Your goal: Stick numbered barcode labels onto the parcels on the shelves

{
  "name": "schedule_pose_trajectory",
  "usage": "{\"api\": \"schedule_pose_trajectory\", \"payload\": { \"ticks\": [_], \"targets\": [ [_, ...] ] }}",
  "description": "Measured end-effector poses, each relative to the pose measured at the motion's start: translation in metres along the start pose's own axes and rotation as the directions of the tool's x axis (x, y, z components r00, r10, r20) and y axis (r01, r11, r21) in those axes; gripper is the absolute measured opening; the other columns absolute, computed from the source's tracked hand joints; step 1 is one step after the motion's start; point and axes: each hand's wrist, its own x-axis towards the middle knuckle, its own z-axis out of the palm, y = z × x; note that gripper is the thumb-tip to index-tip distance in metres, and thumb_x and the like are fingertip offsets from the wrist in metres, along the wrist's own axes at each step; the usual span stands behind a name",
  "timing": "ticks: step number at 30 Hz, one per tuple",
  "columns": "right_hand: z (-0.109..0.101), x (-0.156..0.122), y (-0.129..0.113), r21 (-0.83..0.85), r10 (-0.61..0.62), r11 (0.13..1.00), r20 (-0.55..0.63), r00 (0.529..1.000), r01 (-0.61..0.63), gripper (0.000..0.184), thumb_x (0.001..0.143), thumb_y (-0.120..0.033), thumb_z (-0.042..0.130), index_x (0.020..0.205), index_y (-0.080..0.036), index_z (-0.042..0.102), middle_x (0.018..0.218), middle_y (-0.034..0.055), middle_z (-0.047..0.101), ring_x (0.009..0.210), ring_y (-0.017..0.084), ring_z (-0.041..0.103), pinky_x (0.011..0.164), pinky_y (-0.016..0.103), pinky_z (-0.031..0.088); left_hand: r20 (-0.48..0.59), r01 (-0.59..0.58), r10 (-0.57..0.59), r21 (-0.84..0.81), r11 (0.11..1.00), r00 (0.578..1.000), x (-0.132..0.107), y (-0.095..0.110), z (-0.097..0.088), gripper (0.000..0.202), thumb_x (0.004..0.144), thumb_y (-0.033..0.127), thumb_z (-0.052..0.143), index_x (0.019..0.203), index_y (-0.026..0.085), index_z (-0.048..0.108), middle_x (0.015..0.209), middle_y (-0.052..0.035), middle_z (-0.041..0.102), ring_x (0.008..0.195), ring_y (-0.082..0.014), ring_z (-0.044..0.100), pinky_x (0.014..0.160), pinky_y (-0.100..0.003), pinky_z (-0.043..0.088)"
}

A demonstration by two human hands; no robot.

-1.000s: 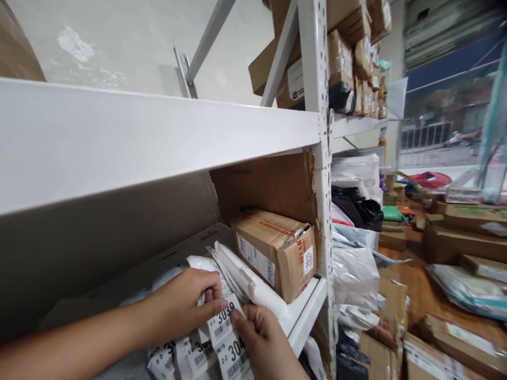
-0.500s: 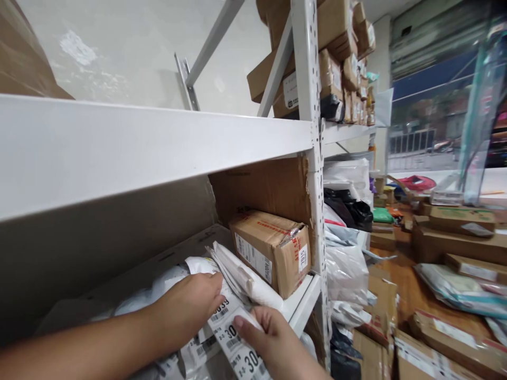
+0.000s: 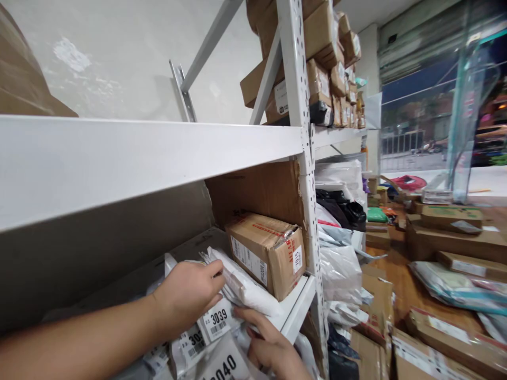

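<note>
Several white plastic mailers stand in a row on the lower shelf, bearing labels with large numbers. My left hand [image 3: 192, 287] reaches in from the left, its fingers closed on the top edge of a white mailer [image 3: 216, 319] labelled 3039. Lower and to the right, my right hand [image 3: 273, 345] has its index finger stretched out against the mailers and the other fingers bent; its thumb is hard to make out. In front leans a mailer labelled 3040 [image 3: 225, 364]. Behind my fingers, a puffy white mailer [image 3: 249, 287] lies against a brown cardboard box [image 3: 265, 248] marked 7015.
A white shelf beam [image 3: 158, 158] crosses above my hands, joining a perforated upright post [image 3: 303, 132]. Brown parcels [image 3: 320, 31] are stacked on the upper shelf at right. Bagged parcels [image 3: 338, 264] fill the adjoining rack, and cardboard boxes [image 3: 455, 237] lie about the floor.
My right hand has let go of the front labelled mailers, which now lean forward with 3040 showing, and its index finger has extended. My left hand has shifted slightly left. The view has turned slightly right.
</note>
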Motion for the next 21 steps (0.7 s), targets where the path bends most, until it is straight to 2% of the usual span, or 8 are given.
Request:
{"api": "schedule_pose_trajectory", "payload": {
  "ticks": [3,7,9,12,15,17,19,21],
  "targets": [
    [0.010,0.001,0.002,-0.037,0.019,0.999,0.011,1.000,-0.019,0.038,0.066,-0.056,0.071,0.064,-0.019,0.064,0.139,0.0117,0.050,0.125,0.028,0.050,0.104,0.035,0.038,-0.020,0.011,-0.014,-0.102,0.995,1.000,0.005,-0.009,0.004,0.015,0.086,0.029,0.055,0.090,0.019,0.066,0.094,-0.0068,0.069,0.086,-0.0280,0.068,0.072,-0.038,0.053],
    [0.009,0.004,-0.001,0.008,0.011,1.000,0.009,1.000,-0.011,0.028,0.062,-0.045,0.077,0.078,-0.022,0.072,0.139,0.0070,0.052,0.127,0.029,0.049,0.101,0.035,0.042,-0.004,-0.027,0.027,-0.196,0.980,1.000,0.010,-0.012,0.002,0.012,0.083,0.026,0.059,0.091,0.025,0.068,0.112,-0.0027,0.066,0.089,-0.0230,0.068,0.074,-0.032,0.051],
    [0.006,0.008,-0.004,0.029,0.010,1.000,-0.022,1.000,-0.009,0.020,0.067,-0.040,0.074,0.077,-0.023,0.072,0.143,0.0044,0.047,0.132,0.029,0.043,0.104,0.035,0.040,0.033,-0.051,0.056,-0.144,0.988,0.998,0.014,-0.012,0.000,0.014,0.084,0.027,0.058,0.094,0.027,0.068,0.113,-0.0021,0.065,0.087,-0.0227,0.069,0.071,-0.031,0.050],
    [0.003,0.013,-0.005,0.039,0.007,0.999,-0.049,0.999,-0.005,0.015,0.073,-0.036,0.070,0.077,-0.022,0.072,0.151,0.0036,0.036,0.139,0.027,0.033,0.109,0.036,0.034,0.068,-0.167,0.162,0.083,0.982,0.984,0.017,-0.012,0.003,0.013,0.086,0.021,0.054,0.090,0.023,0.067,0.092,-0.0027,0.069,0.069,-0.0193,0.068,0.054,-0.028,0.044],
    [0.000,0.016,-0.003,0.066,0.011,0.998,-0.036,0.999,-0.009,0.014,0.071,-0.033,0.072,0.078,-0.021,0.071,0.153,0.0035,0.033,0.140,0.028,0.030,0.108,0.036,0.036,0.008,-0.401,0.420,0.314,0.860,0.907,0.014,-0.015,0.012,0.010,0.082,0.014,0.056,0.078,0.019,0.063,0.070,-0.0010,0.065,0.053,-0.0176,0.058,0.046,-0.032,0.036],
    [-0.001,0.017,0.000,0.108,0.036,0.994,-0.023,0.999,-0.033,0.014,0.070,-0.033,0.073,0.078,-0.022,0.071,0.151,0.0016,0.036,0.139,0.028,0.033,0.103,0.034,0.042,-0.072,-0.477,0.536,0.367,0.799,0.841,0.009,-0.019,0.016,0.010,0.081,0.015,0.057,0.072,0.020,0.060,0.065,0.0005,0.062,0.051,-0.0171,0.053,0.048,-0.034,0.034],
    [0.000,0.018,0.007,0.153,0.064,0.986,-0.019,0.998,-0.061,0.013,0.070,-0.035,0.073,0.077,-0.024,0.072,0.149,-0.0002,0.040,0.137,0.027,0.037,0.098,0.033,0.047,-0.116,-0.485,0.534,0.295,0.823,0.837,0.004,-0.024,0.018,0.012,0.081,0.016,0.056,0.071,0.021,0.059,0.067,0.0011,0.060,0.055,-0.0161,0.052,0.051,-0.034,0.035],
    [0.001,0.021,0.018,0.197,0.076,0.978,-0.026,0.997,-0.070,0.015,0.072,-0.038,0.071,0.074,-0.024,0.072,0.146,-0.0001,0.044,0.133,0.027,0.043,0.097,0.033,0.047,-0.129,-0.485,0.495,0.105,0.868,0.859,0.000,-0.030,0.019,0.010,0.081,0.016,0.054,0.076,0.022,0.061,0.072,0.0006,0.061,0.061,-0.0148,0.053,0.055,-0.031,0.037]
  ]
}}
